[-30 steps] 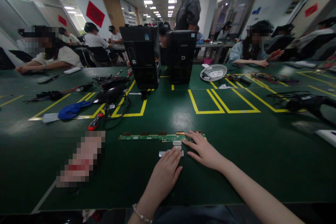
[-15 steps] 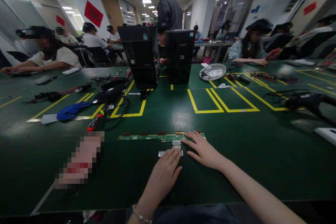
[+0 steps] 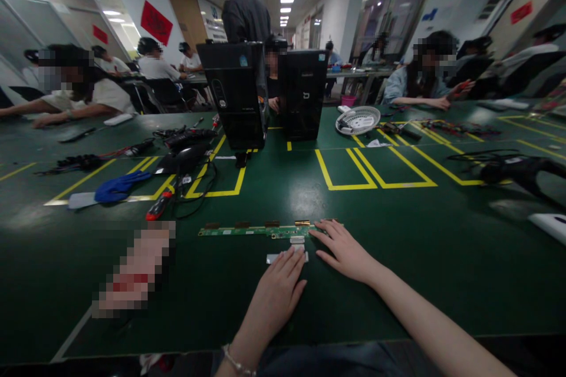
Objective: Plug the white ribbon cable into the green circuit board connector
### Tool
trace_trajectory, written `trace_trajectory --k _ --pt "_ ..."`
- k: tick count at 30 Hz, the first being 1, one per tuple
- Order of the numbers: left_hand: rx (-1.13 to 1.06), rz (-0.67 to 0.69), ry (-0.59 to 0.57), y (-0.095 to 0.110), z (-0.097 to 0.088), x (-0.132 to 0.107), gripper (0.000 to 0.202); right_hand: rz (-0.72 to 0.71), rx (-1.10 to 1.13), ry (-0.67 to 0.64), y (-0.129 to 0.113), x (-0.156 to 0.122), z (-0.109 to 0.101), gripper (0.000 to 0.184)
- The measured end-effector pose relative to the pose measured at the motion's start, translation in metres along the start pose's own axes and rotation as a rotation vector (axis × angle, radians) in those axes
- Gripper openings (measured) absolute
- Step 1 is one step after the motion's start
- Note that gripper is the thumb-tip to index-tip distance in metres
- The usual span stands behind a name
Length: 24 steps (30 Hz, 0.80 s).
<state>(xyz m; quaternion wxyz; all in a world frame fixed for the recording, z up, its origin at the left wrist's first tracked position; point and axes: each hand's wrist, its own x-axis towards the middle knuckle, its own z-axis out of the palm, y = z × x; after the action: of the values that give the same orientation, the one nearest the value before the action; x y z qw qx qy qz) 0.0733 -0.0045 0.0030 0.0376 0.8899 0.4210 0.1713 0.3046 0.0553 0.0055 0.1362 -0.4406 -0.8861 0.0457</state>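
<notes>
A long, narrow green circuit board (image 3: pixel 247 231) lies flat on the dark green table, with copper-coloured tabs along its far edge. From its near edge, at a pale connector (image 3: pixel 297 240), a flat ribbon cable (image 3: pixel 299 247) runs toward me to a whitish strip (image 3: pixel 275 259). My left hand (image 3: pixel 276 288) lies flat with fingers stretched out, its fingertips on the strip and cable. My right hand (image 3: pixel 342 249) has its fingers spread, fingertips resting on the board's right part and covering some of it. Neither hand grips anything.
Two black computer towers (image 3: pixel 234 94) stand at the back. To the left lie a blue glove (image 3: pixel 117 187), a red-handled screwdriver (image 3: pixel 160 206), cables and a pixelated item (image 3: pixel 137 268). A white basket (image 3: pixel 357 121) sits at back right; black cabling (image 3: pixel 499 168) lies right. People sit around.
My right fingers have shifted very slightly to the right along the board. My left hand stays in place. In the background, a standing person has moved left.
</notes>
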Motion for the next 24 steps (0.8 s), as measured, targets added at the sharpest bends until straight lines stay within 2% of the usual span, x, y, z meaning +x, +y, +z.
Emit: trace_trajectory --k 12,24 --pt "0.006 0.022 -0.039 -0.0031 -0.0079 0.0014 0.044 0.006 0.015 -0.005 -0.0016 0.0001 -0.0009 0.047" --pt "0.026 -0.011 -0.033 -0.0015 -0.0017 0.0029 0.043 -0.022 -0.016 -0.036 0.0020 -0.0007 0.0024 0.047"
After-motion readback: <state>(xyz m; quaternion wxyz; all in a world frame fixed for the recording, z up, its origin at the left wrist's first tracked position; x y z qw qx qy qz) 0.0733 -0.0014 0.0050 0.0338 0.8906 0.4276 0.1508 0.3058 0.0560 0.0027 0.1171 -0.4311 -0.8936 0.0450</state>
